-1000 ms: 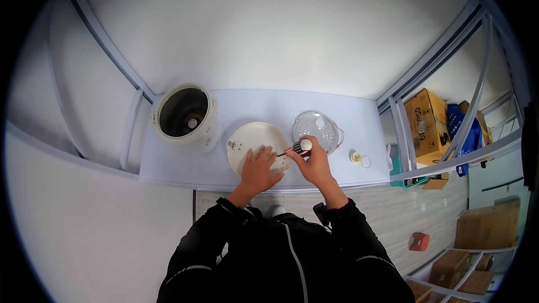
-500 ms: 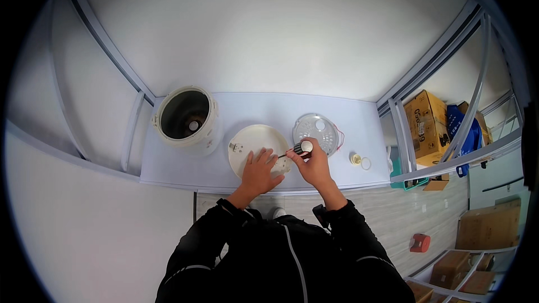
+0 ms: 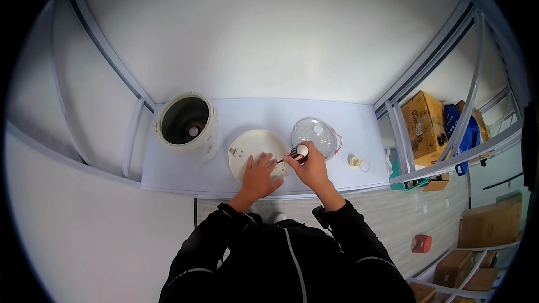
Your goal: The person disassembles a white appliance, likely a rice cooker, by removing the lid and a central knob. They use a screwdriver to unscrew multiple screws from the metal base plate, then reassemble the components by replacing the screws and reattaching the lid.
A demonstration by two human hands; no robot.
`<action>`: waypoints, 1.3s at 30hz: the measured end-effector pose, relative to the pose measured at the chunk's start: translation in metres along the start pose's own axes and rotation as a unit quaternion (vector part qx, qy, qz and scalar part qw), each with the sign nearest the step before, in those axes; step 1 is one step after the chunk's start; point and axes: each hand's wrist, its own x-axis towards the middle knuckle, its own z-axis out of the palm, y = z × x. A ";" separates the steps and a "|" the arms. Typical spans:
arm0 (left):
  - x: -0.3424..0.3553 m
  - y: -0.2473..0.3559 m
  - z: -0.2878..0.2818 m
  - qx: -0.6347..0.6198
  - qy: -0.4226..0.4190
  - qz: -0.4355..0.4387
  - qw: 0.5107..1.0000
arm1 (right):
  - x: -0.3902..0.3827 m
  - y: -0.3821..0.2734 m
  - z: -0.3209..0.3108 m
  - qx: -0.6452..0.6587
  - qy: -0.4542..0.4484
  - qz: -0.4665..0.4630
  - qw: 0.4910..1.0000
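A round cream lid-like disc lies on the white table near its front edge. My left hand rests flat on it, fingers stretched and apart. Wrapped in the fingers of my right hand is a screwdriver with a thick dark handle and pale end. Its thin shaft slants left over the disc's right part, toward my left fingertips; I cannot tell exactly what the tip touches. Behind the right hand lies a metal disc with holes and a red wire at its side.
An open cream cooker body stands at the table's left. Right of my hand lie a small yellowish cap and a thin ring. Frame posts bound the table's right end, with cardboard boxes beyond. A red stool stands on the floor.
The whole view has shifted slightly, so the table sits a little lower. The right hand and screwdriver handle tilt slightly leftward; the left hand stays on the disc.
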 end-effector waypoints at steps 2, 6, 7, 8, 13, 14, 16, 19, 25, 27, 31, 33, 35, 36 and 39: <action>0.001 0.002 -0.002 0.003 -0.011 -0.004 1.000 | -0.002 -0.001 0.005 -0.043 0.038 -0.027 0.998; 0.001 0.002 -0.001 -0.004 -0.001 -0.001 1.000 | -0.002 -0.012 0.007 -0.158 0.066 -0.078 0.982; 0.002 0.002 0.001 -0.007 0.006 0.002 1.000 | -0.001 -0.013 0.007 -0.162 0.065 -0.089 0.981; 0.002 0.001 0.002 -0.004 0.001 0.001 1.000 | 0.000 -0.014 0.007 -0.166 0.064 -0.100 0.979; 0.003 0.000 -0.001 0.005 -0.039 -0.013 0.999 | 0.003 -0.038 -0.002 -0.253 0.045 -0.052 0.965; 0.004 0.000 -0.002 0.010 -0.044 -0.013 0.999 | 0.003 -0.039 -0.003 -0.266 0.045 -0.043 0.962; 0.004 0.000 -0.003 0.019 -0.054 -0.014 0.998 | 0.007 -0.038 -0.006 -0.276 0.050 -0.065 0.958; 0.005 0.000 -0.003 0.019 -0.050 -0.010 0.999 | 0.011 -0.037 -0.013 -0.239 0.036 -0.090 0.966; 0.006 -0.002 -0.005 0.001 -0.055 -0.016 0.998 | 0.013 -0.050 -0.028 -0.144 -0.071 -0.117 0.980; 0.006 -0.003 -0.006 -0.003 -0.055 -0.017 0.998 | 0.012 -0.048 -0.026 -0.085 -0.075 -0.102 0.988; 0.007 0.000 -0.011 -0.006 -0.077 -0.027 0.997 | 0.010 -0.040 -0.014 -0.014 -0.016 -0.134 0.991; 0.008 -0.002 -0.011 -0.004 -0.076 -0.023 0.997 | 0.012 -0.040 -0.011 -0.038 -0.013 -0.133 0.990; 0.006 -0.004 -0.010 -0.005 -0.078 -0.022 0.997 | 0.018 -0.036 -0.011 -0.091 -0.046 -0.100 0.990; 0.007 -0.005 -0.011 -0.006 -0.080 -0.021 0.997 | 0.020 -0.031 -0.010 -0.087 -0.048 -0.109 0.989; 0.008 -0.006 -0.013 -0.011 -0.086 -0.016 0.996 | 0.022 -0.021 -0.006 0.007 -0.039 -0.103 0.994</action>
